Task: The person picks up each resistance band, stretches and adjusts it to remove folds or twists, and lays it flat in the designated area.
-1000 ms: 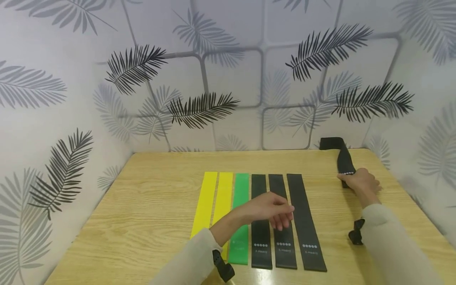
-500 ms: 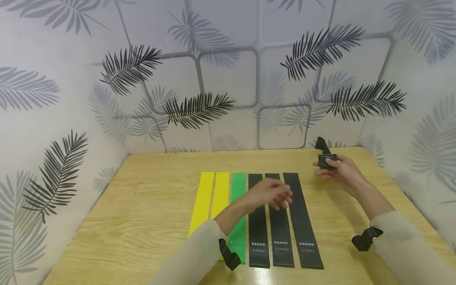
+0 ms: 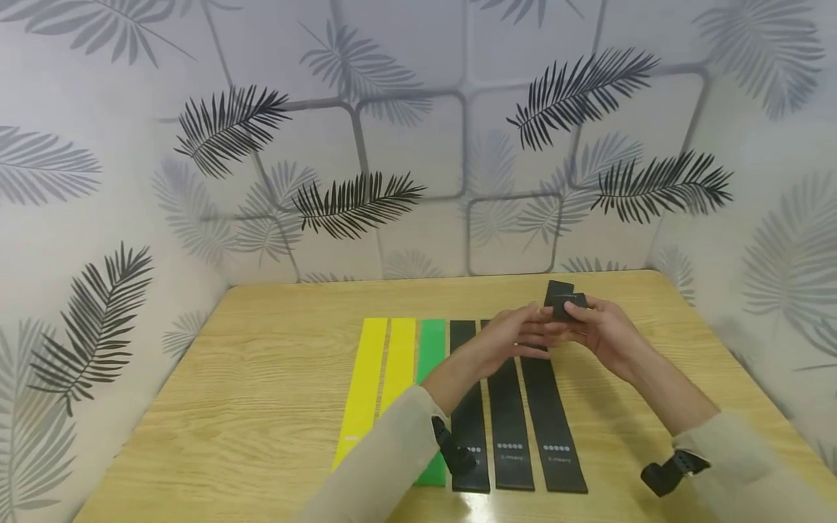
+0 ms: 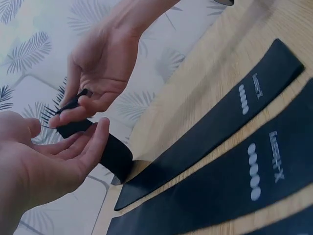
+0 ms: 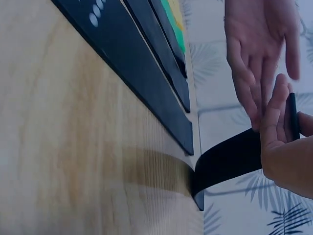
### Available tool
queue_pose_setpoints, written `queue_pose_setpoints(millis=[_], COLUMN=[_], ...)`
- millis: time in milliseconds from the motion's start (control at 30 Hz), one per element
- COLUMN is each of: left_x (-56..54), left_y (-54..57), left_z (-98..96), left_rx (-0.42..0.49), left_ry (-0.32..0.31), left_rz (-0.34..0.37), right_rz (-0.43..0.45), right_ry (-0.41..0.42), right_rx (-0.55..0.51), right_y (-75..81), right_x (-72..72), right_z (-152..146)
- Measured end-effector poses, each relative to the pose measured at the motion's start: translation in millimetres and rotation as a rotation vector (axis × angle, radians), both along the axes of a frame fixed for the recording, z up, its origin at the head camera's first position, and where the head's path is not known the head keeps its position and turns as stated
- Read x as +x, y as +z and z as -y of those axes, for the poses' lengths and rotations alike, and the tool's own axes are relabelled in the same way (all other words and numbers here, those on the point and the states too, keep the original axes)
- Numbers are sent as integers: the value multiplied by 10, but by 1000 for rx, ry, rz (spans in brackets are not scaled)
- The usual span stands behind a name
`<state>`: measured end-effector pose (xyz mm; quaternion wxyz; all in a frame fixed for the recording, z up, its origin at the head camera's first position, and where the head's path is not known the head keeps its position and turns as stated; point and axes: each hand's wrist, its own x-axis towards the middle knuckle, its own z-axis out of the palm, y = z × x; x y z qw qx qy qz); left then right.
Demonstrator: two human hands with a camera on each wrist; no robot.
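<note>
A black resistance band is pinched by my right hand between thumb and fingers, above the table's back right part. In the right wrist view the band curves down from the hand to the tabletop. My left hand is held beside it, palm up, with its fingers stretched out toward the right fingers; in the left wrist view they lie against or just under the band. Below the hands, black bands printed "X-Heavy" lie flat side by side, partly hidden by the left arm.
A green band and two yellow bands, one at the far left and one beside it, continue the row leftward. The wooden table meets a leaf-patterned wall behind. Each wrist wears a black camera strap.
My right hand has lifted the loose black band off the far right of the table and brought it left, its end folded over. My left hand has moved up and right to meet it.
</note>
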<state>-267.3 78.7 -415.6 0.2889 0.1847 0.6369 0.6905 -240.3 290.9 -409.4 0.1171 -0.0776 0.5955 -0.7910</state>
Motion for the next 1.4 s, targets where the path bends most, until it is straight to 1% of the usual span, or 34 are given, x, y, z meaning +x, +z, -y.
queue_pose_setpoints(millis=[67, 133, 200, 267, 367, 433, 500, 533, 600, 667, 733, 767, 867, 933, 967, 1000, 1033, 1067, 1133, 1267, 1400], left_x=[-2, 4, 21, 44, 94, 128, 156, 167, 187, 207, 232, 247, 297, 330, 347, 363, 379, 393, 419, 475, 552], left_y=[8, 14, 13, -2, -32, -43, -45, -41, -30, -24, -19, -18, -21, -33, -42, -54, -68, -84, -118, -194, -269], left_z=[-43, -70, -91, -107, -126, -133, -131, -128, -120, -114, -111, -109, -95, -80, -72, -65, -59, -55, -51, -52, -65], left_rx=[11, -7, -36, -74, -117, -130, -128, -123, -108, -90, -76, -70, -64, -62, -62, -60, -59, -57, -54, -53, -39], left_ry=[11, 35, 72, 125, 199, 228, 226, 210, 161, 106, 56, 35, -23, -66, -87, -101, -116, -125, -135, -136, -168], left_rz=[2, -3, -19, -35, -64, -68, -70, -70, -57, -41, -17, -5, 16, 18, 18, 24, 30, 40, 62, 95, 103], right_rz=[10, 17, 8, 6, 17, 40, 56, 59, 56, 56, 67, 78, 98, 114, 124, 132, 134, 137, 128, 129, 137], right_ry=[13, 15, 16, 12, -26, -46, -72, -80, -58, -25, -3, 16, 93, 189, 243, 284, 301, 300, 266, 183, 120], right_rx=[15, 67, 153, 247, 410, 492, 560, 583, 584, 519, 408, 319, -31, -282, -392, -473, -516, -538, -528, -427, -361], right_y=[9, 20, 22, 18, -8, -42, -89, -113, -166, -213, -246, -256, -264, -258, -252, -247, -239, -229, -206, -151, -105], right_x=[46, 84, 106, 121, 137, 141, 138, 135, 119, 95, 70, 60, 23, 4, -8, -21, -29, -36, -50, -65, -93], right_z=[69, 119, 146, 143, 117, 102, 98, 99, 92, 89, 76, 64, 44, 25, 21, 19, 17, 16, 15, 6, -26])
